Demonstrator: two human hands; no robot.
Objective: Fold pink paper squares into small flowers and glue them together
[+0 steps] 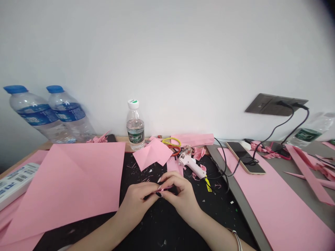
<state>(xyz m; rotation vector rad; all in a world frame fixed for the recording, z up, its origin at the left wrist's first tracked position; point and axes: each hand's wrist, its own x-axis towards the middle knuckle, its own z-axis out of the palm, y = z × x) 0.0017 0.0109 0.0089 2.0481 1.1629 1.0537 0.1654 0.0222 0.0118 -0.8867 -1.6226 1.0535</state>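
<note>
My left hand and my right hand meet over the black mat, fingertips pinched together. Between them is a small piece of pink paper, mostly hidden by the fingers. Just beyond the hands lie folded pink paper squares. A white hot glue gun with a black cord rests to the right of these. Near it are a yellow loop handle and a red-orange one, perhaps scissors. A large pink sheet spreads out left of my left hand.
A small water bottle stands against the wall, with two large bottles leaning at left. A white box sits on paper at the left edge. At right are a phone, a long pink sheet and cables from the wall socket.
</note>
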